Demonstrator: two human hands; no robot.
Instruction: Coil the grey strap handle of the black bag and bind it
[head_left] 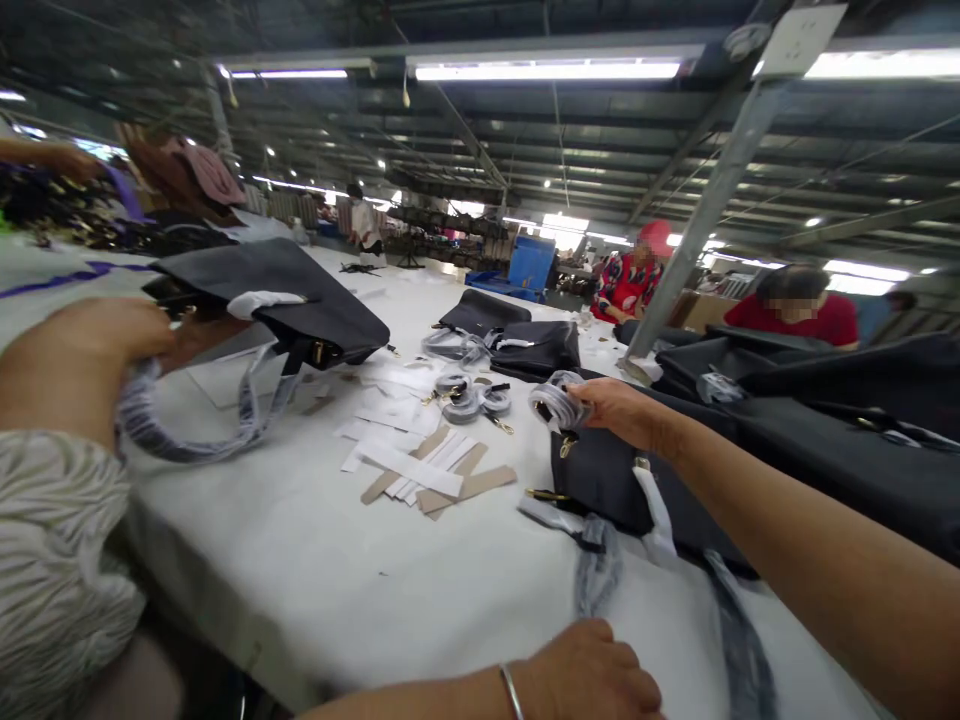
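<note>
Closest to the lens, the left hand (600,672) rests on the white table (315,580) at its near edge, a thin bracelet (511,690) on the wrist. Only its back shows, so I cannot tell how the fingers stand. It lies just short of the black bag (615,480), beside the bag's wrapped handles (596,560), which trail toward the near edge.

The right hand (619,408) reaches over that black bag, fingers closed around a coiled strap (556,402) wrapped in clear film. The coil is held just above the bag's far left corner.

Left of the black bag lie paper and card strips (420,468) in a loose fan, and beyond them three more wrapped coils (469,395). Further left, a co-worker's hand (105,335) in a striped sleeve grips the wrapped handle (187,440) of a second bag (285,290). Behind the black bag, two more dark bags (517,335) sit on the table, and to its right others are piled (840,420). Other people sit past them.

Judging by this, the work is partway through. The handles of the black bag are already covered, and one coil is in hand but not yet placed. The loose coils and strips are unused, and several bags wait.
</note>
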